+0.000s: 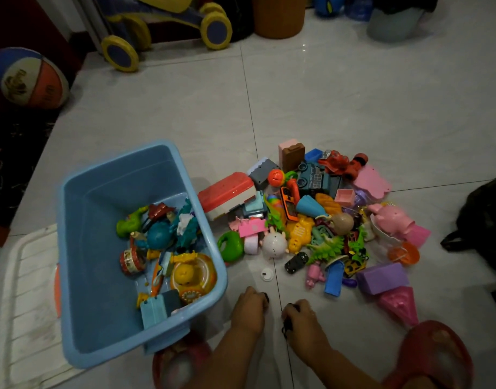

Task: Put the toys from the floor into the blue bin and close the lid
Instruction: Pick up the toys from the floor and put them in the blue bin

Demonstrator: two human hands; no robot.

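The blue bin [81, 248] stands open at the lower left with several toys in its right half, among them a yellow toy phone [190, 276]. A heap of colourful toys [311, 220] lies on the tiled floor to its right. My left hand [251, 306] is closed on a small dark object near the floor, just right of the bin's near corner. My right hand [300, 315] is also closed on a small dark toy. A black toy car [296, 262] and a small white disc [266, 275] lie just beyond my hands.
The bin's white lid [25, 304] lies flat on the floor left of the bin. A ball [30, 78] and a ride-on toy [162, 26] stand at the back left, a dark bag [485, 217] at the right. Red slippers [432, 357] are near the bottom edge.
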